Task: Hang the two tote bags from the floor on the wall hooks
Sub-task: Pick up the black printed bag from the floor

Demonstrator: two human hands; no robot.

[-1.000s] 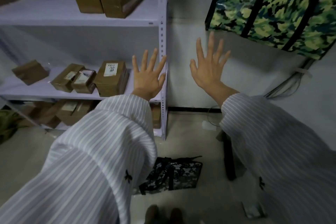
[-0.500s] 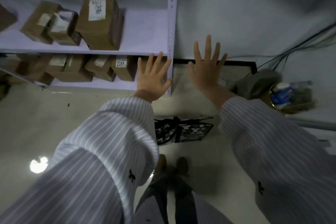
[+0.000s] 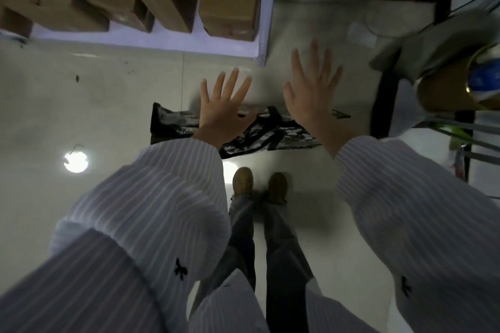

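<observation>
A dark grey camouflage tote bag [image 3: 270, 135] with black straps lies flat on the pale floor just ahead of my shoes. My left hand [image 3: 223, 107] hovers above its left part, palm down, fingers spread, holding nothing. My right hand [image 3: 311, 97] hovers above its right part, also spread and empty. Both hands and my striped sleeves hide part of the bag. Whether a second bag lies with it I cannot tell. No wall hooks are in view.
A white metal shelf [image 3: 259, 48] with several brown cardboard boxes [image 3: 230, 0] stands at the top left. A black-framed stand [image 3: 384, 94] with a grey cloth, a brown roll and cables is at the right. My brown shoes [image 3: 243, 181] are below the bag.
The view has tilted down from the wall and shelves to the floor. The hanging green camouflage bag has left the view. Both hands stay spread and now hover over the floor bag.
</observation>
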